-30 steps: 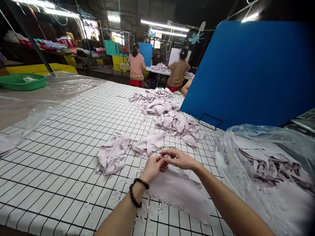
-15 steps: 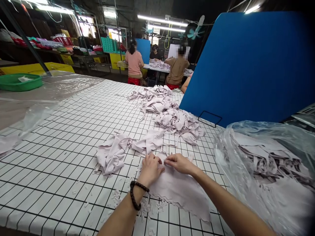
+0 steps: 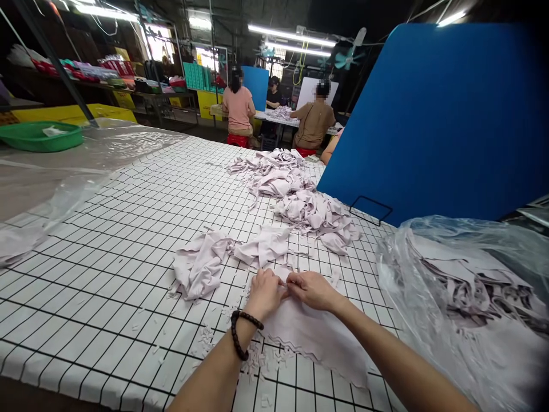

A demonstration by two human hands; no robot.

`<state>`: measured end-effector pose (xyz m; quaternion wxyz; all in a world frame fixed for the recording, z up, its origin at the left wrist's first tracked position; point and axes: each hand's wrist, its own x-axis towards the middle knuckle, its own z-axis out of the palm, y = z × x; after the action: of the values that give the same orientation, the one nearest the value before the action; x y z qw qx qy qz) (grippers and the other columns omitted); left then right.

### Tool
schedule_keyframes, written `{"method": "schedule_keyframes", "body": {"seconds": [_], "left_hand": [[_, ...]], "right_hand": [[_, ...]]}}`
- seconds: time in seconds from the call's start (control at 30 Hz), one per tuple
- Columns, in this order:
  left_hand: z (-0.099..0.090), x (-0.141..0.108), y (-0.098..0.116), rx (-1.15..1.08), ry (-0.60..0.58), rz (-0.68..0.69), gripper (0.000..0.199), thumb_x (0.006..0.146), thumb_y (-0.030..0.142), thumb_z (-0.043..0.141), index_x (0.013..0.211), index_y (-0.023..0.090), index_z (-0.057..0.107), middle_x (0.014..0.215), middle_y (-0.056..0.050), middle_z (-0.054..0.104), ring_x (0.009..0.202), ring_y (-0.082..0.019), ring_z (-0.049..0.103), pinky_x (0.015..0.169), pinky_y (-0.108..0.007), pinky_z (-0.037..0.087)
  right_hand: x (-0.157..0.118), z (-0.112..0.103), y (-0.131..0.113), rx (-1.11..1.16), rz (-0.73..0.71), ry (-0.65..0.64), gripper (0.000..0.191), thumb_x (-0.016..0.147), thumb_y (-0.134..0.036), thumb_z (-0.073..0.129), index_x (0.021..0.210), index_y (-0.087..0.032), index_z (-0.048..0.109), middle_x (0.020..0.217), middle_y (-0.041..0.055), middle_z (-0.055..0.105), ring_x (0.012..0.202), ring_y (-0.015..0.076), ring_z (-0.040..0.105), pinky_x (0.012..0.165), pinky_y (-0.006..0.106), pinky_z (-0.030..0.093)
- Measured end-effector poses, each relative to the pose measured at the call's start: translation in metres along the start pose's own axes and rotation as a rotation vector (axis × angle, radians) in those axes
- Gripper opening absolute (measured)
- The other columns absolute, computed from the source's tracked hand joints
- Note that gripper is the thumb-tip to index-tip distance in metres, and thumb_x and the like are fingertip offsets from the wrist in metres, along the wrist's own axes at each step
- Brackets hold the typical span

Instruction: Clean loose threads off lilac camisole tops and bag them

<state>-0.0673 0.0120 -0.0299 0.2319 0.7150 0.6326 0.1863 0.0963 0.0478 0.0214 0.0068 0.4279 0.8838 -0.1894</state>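
Observation:
A pale lilac cloth piece (image 3: 321, 337) with a wavy lower edge lies on the checked table cover (image 3: 141, 217). At its upper edge, my left hand (image 3: 266, 292), with a dark bead bracelet (image 3: 238, 337) on the wrist, pinches the fabric. Right beside it my right hand (image 3: 311, 289) has its fingertips closed on the same cloth, nearly touching the left fingers. Small cut scraps (image 3: 257, 357) are scattered by the left wrist. One crumpled cloth (image 3: 201, 263) rests to the left, another (image 3: 266, 246) just beyond my hands.
Heaped cloths (image 3: 315, 214) stretch toward the far edge. At right, a clear plastic bag (image 3: 412, 274) holds stacked cloth below a large blue board (image 3: 441, 120) with a black wire stand (image 3: 371, 209). A green tray (image 3: 43, 140) sits far left. Several people sit at a table beyond.
My right hand has moved slightly left, closer to my left hand, both still at the cloth. The whole view has shifted a little, so the scene appears further right.

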Motion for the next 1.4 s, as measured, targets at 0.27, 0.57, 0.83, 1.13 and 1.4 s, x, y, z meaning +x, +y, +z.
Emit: {"method": "schedule_keyframes", "body": {"seconds": [0.27, 0.57, 0.83, 1.13, 1.4], "left_hand": [[-0.002, 0.0, 0.002, 0.006, -0.002, -0.012, 0.027, 0.077, 0.045, 0.062, 0.087, 0.021, 0.069, 0.095, -0.008, 0.059, 0.099, -0.028, 0.047, 0.082, -0.039, 0.038], [-0.002, 0.0, 0.003, 0.007, 0.013, -0.015, 0.027, 0.076, 0.047, 0.063, 0.084, 0.022, 0.07, 0.094, -0.007, 0.06, 0.098, -0.029, 0.047, 0.081, -0.039, 0.039], [-0.005, -0.002, 0.005, -0.002, 0.003, -0.023, 0.026, 0.077, 0.046, 0.062, 0.082, 0.022, 0.07, 0.094, -0.007, 0.06, 0.097, -0.028, 0.047, 0.081, -0.039, 0.038], [-0.006, -0.003, 0.006, -0.053, -0.014, -0.055, 0.018, 0.075, 0.039, 0.065, 0.083, 0.023, 0.067, 0.096, -0.005, 0.058, 0.1, -0.026, 0.046, 0.084, -0.037, 0.036], [-0.004, -0.005, 0.009, -0.134, 0.093, -0.116, 0.036, 0.067, 0.035, 0.071, 0.096, 0.021, 0.054, 0.103, -0.005, 0.051, 0.1, -0.024, 0.048, 0.086, -0.037, 0.038]], "right_hand": [[0.005, 0.001, 0.004, -0.099, -0.041, -0.029, 0.024, 0.091, -0.03, 0.042, 0.08, -0.021, 0.06, 0.072, 0.0015, 0.065, 0.067, 0.0148, 0.056, 0.057, 0.024, 0.026], [0.005, 0.0, 0.001, -0.129, -0.037, -0.03, 0.023, 0.09, -0.03, 0.042, 0.078, -0.02, 0.059, 0.072, 0.0016, 0.065, 0.065, 0.0137, 0.055, 0.056, 0.023, 0.026], [0.005, -0.003, -0.003, -0.265, -0.079, -0.05, 0.02, 0.087, -0.026, 0.042, 0.074, -0.019, 0.056, 0.068, 0.0023, 0.064, 0.06, 0.0141, 0.055, 0.052, 0.025, 0.024], [0.026, -0.026, -0.006, -0.287, -0.074, -0.28, 0.016, 0.076, -0.02, 0.053, 0.085, -0.02, 0.066, 0.083, 0.0071, 0.069, 0.075, 0.0207, 0.061, 0.059, 0.025, 0.036], [0.097, -0.044, 0.022, 0.153, 0.414, 0.113, 0.026, 0.082, -0.019, 0.048, 0.104, -0.014, 0.059, 0.097, 0.0085, 0.066, 0.081, 0.0171, 0.06, 0.069, 0.025, 0.041]]}}
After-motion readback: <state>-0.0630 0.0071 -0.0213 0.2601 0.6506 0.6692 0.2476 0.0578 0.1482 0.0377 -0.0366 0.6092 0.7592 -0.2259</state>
